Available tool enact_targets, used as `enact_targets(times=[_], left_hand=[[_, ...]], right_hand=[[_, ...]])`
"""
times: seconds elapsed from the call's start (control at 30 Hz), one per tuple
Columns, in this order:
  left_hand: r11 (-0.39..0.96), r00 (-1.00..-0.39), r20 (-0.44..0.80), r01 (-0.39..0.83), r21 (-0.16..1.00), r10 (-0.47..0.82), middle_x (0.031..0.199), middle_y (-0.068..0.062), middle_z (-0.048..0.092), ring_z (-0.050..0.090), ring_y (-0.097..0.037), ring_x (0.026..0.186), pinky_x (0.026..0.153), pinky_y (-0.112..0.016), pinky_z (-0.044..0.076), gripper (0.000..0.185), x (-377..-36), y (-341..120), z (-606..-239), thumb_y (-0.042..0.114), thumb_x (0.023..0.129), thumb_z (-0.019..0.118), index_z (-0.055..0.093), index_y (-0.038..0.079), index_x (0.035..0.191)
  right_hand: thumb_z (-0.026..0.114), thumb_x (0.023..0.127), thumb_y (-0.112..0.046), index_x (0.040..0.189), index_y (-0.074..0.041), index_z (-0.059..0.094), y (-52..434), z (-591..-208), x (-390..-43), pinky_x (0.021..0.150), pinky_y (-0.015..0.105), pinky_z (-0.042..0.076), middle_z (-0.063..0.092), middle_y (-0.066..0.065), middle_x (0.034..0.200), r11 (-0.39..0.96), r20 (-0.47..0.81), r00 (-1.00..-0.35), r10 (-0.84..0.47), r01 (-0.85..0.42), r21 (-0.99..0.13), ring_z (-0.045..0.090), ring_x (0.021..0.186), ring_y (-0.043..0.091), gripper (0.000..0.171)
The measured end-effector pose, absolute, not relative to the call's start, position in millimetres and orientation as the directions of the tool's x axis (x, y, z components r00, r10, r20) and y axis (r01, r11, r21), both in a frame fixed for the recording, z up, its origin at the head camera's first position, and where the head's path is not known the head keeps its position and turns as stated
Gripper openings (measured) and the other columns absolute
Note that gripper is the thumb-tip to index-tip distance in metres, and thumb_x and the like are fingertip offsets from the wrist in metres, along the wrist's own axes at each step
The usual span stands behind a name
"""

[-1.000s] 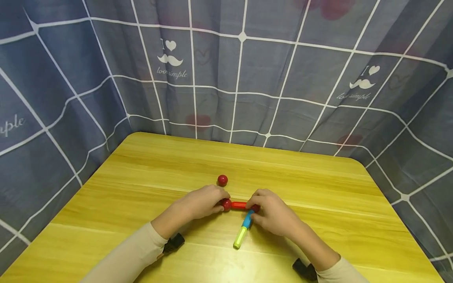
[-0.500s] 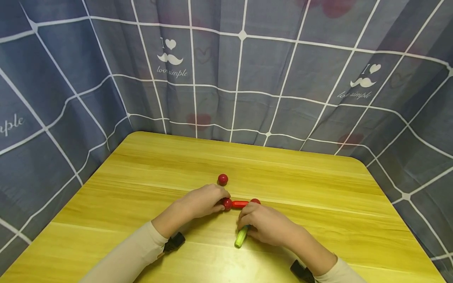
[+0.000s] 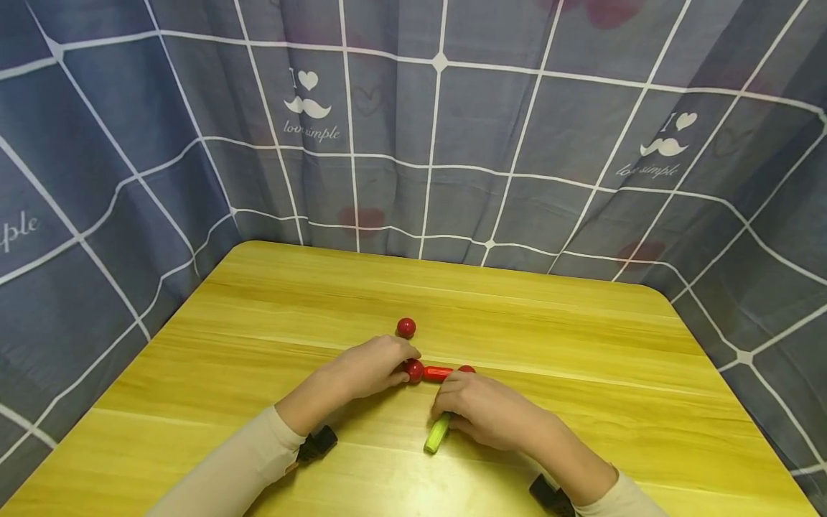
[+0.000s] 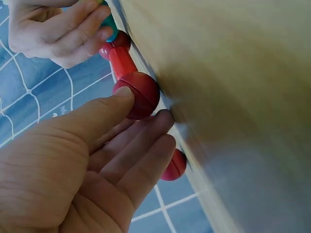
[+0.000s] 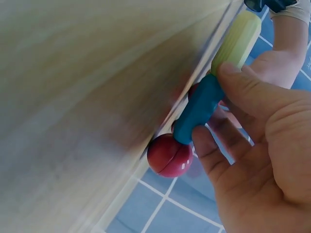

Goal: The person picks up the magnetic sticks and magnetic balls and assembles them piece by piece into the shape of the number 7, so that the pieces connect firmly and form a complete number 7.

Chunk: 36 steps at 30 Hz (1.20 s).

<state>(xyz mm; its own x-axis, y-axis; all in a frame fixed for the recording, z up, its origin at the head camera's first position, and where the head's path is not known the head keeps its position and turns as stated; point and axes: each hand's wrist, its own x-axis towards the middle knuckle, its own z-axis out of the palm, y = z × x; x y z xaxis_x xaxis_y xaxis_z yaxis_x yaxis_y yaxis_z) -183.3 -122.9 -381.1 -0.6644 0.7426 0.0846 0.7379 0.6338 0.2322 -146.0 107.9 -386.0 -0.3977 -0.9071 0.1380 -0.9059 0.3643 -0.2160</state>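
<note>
Nearest you, on the yellow bench, lies the blue-and-green rod; your right hand covers its far half, and the right wrist view shows the thumb and fingers clamped on the blue section, with the green end free. The rod's long axis runs from you toward the far edge, and its blue end meets a red ball. That ball closes the right end of the red rod, whose long axis runs left to right, crosswise to the blue-and-green rod, so the two rods form a T at that joint. At the red rod's left end sits a second red ball; your left hand pinches it, thumb on the ball and fingers curled beside it. The right hand is therefore the nearer one to the joint. Beyond the left hand, apart from the assembly, a loose red ball rests alone on the bench. A checked blue curtain stands farthest.
</note>
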Motion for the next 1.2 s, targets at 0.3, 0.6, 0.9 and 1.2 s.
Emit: enact_targets(times=[0.3, 0.6, 0.9, 1.2], left_hand=[[0.678, -0.743, 0.119, 0.654, 0.335, 0.658, 0.098, -0.006, 0.064, 0.060, -0.013, 0.085, 0.073, -0.026, 0.048, 0.026, -192, -133, -374, 0.011, 0.081, 0.067, 0.062, 0.003, 0.105], [0.806, -0.904, 0.215, 0.426, 0.410, 0.368, 0.099, -0.012, 0.063, 0.059, -0.021, 0.086, 0.074, -0.033, 0.049, 0.030, -206, -137, -375, 0.011, 0.079, 0.066, 0.060, 0.000, 0.107], [0.709, -0.887, 0.174, 0.449, 0.544, 0.428, 0.120, -0.013, 0.055, 0.054, -0.028, 0.105, 0.089, -0.039, 0.043, 0.048, -225, -141, -386, 0.015, 0.080, 0.068, 0.052, 0.000, 0.123], [0.625, -0.810, 0.173, 0.551, 0.552, 0.561, 0.106, -0.009, 0.061, 0.056, -0.024, 0.093, 0.082, -0.035, 0.044, 0.040, -231, -140, -393, 0.009, 0.077, 0.070, 0.059, 0.000, 0.115]], right_hand=[[0.066, 0.083, -0.023, 0.095, -0.025, 0.064, 112, -385, -146, 0.085, 0.019, 0.039, 0.056, -0.023, 0.091, 0.349, 0.163, -0.389, -0.907, -0.909, -0.228, 0.047, 0.093, -0.002, 0.012], [0.067, 0.082, -0.020, 0.095, -0.024, 0.065, 114, -384, -146, 0.085, 0.018, 0.038, 0.057, -0.022, 0.090, 0.347, 0.182, -0.390, -0.903, -0.909, -0.228, 0.047, 0.093, -0.001, 0.013], [0.067, 0.082, -0.020, 0.095, -0.025, 0.065, 115, -385, -147, 0.084, 0.018, 0.039, 0.057, -0.022, 0.090, 0.348, 0.180, -0.389, -0.903, -0.910, -0.224, 0.047, 0.093, -0.002, 0.014], [0.067, 0.082, -0.022, 0.094, -0.024, 0.064, 115, -385, -148, 0.085, 0.018, 0.038, 0.056, -0.022, 0.090, 0.354, 0.175, -0.392, -0.903, -0.911, -0.213, 0.046, 0.093, -0.001, 0.012]])
